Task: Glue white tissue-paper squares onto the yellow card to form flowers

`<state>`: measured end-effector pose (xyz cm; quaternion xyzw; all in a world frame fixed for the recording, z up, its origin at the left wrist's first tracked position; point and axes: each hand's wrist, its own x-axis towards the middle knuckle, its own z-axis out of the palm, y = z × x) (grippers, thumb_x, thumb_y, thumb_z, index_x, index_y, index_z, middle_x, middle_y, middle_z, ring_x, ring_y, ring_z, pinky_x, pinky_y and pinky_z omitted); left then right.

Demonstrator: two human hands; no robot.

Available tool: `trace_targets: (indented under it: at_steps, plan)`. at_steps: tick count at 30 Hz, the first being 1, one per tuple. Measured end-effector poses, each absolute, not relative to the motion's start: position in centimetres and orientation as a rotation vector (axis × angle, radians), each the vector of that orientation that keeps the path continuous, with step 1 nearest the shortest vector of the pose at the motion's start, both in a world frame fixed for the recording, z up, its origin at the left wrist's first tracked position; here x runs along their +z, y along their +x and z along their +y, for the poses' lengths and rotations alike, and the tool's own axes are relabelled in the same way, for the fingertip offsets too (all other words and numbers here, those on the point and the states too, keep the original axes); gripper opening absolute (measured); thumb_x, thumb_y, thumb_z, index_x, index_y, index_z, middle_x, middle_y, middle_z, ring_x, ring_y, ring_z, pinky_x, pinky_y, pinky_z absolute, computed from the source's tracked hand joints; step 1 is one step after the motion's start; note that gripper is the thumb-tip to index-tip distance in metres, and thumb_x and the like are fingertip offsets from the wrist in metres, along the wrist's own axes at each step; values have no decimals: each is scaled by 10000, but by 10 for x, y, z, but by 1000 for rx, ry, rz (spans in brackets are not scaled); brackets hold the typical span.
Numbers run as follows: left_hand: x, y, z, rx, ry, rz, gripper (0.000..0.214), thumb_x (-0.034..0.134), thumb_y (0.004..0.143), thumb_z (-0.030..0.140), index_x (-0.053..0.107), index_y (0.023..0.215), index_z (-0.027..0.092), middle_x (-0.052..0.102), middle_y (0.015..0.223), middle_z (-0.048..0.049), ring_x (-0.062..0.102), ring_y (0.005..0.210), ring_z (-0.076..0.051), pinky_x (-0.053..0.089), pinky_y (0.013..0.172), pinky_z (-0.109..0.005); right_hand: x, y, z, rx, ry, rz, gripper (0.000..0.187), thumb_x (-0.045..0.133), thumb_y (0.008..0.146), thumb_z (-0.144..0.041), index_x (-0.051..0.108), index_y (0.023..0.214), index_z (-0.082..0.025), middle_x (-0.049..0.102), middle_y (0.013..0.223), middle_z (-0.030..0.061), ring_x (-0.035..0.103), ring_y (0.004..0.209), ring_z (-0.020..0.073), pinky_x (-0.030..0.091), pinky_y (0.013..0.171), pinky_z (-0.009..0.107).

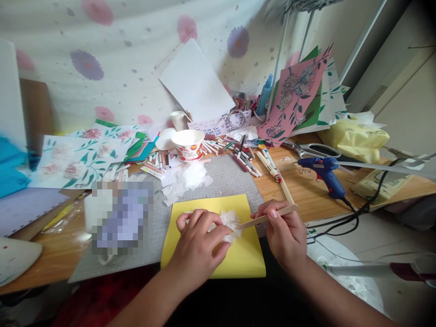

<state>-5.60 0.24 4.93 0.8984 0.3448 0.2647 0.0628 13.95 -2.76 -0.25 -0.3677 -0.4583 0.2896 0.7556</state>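
A sheet of yellow paper lies at the near edge of the mat, with a cluster of crumpled white paper pieces on it. My left hand rests over the sheet, fingers bent and apart, thumb and forefinger beside the cluster. It partly covers more white pieces. In my right hand is a flat wooden craft stick, gripped near one end. The stick's far tip touches or hovers at the white cluster; I cannot tell which. Just behind the sheet is a heap of torn white paper.
A paper bowl and several markers stand or lie behind the grey mat. To the right are a blue glue gun with a cord and scissors. Flower pictures lie left; a blurred object sits on the mat.
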Motion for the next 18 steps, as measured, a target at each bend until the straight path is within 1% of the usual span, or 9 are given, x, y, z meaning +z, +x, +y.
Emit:
trace_targets:
  at_steps: [3, 7, 9, 11, 13, 15, 18]
  plan:
    - [47, -56, 2, 766, 2745, 1037, 156, 673, 793, 118, 685, 814, 273, 655, 941, 7, 543, 922, -222, 226, 800, -408, -1, 140, -32, 549, -841, -1190, 150, 467, 985, -160, 593, 949, -233, 605, 825, 23, 606, 787, 184, 499, 708, 345]
    - [45, -56, 1, 747, 2740, 1048, 151, 652, 827, 126, 668, 754, 258, 656, 924, 7, 538, 926, -226, 231, 802, -413, 16, 142, -35, 317, -836, -1573, 180, 449, 938, -78, 558, 973, -218, 614, 799, 42, 607, 714, 180, 497, 632, 321]
    - [45, -56, 0, 778, 2722, 1059, 122, 657, 813, 126, 658, 773, 241, 654, 918, 0, 546, 918, -225, 243, 805, -410, 26, 143, -36, 213, -816, -1718, 188, 456, 909, -66, 551, 975, -214, 626, 781, 53, 599, 664, 180, 496, 585, 309]
    - [45, -57, -1, 832, 2692, 1100, 128, 670, 789, 128, 665, 856, 236, 653, 942, -15, 557, 924, -232, 254, 811, -409, 32, 144, -38, 150, -783, -1791, 190, 460, 891, -71, 551, 977, -214, 638, 771, 61, 604, 643, 186, 500, 561, 307]
    - [46, -57, -1, 852, 2672, 1136, 228, 683, 773, 139, 674, 972, 250, 651, 984, -26, 564, 943, -241, 258, 817, -410, 32, 145, -39, 137, -750, -1816, 187, 461, 887, -83, 559, 983, -211, 647, 770, 69, 620, 647, 197, 506, 557, 310]
    - [45, -58, -2, 826, 2673, 1139, 279, 688, 769, 142, 684, 1013, 278, 650, 1007, -22, 562, 963, -244, 254, 822, -410, 26, 147, -41, 168, -732, -1804, 183, 461, 894, -95, 569, 990, -209, 650, 780, 73, 633, 666, 204, 511, 572, 319]
    - [44, -58, -2, 782, 2690, 1115, 203, 680, 774, 130, 703, 891, 294, 648, 983, -2, 551, 964, -236, 240, 816, -406, 11, 148, -43, 310, -758, -1669, 177, 462, 921, -111, 586, 998, -211, 653, 821, 75, 638, 724, 209, 520, 631, 348]
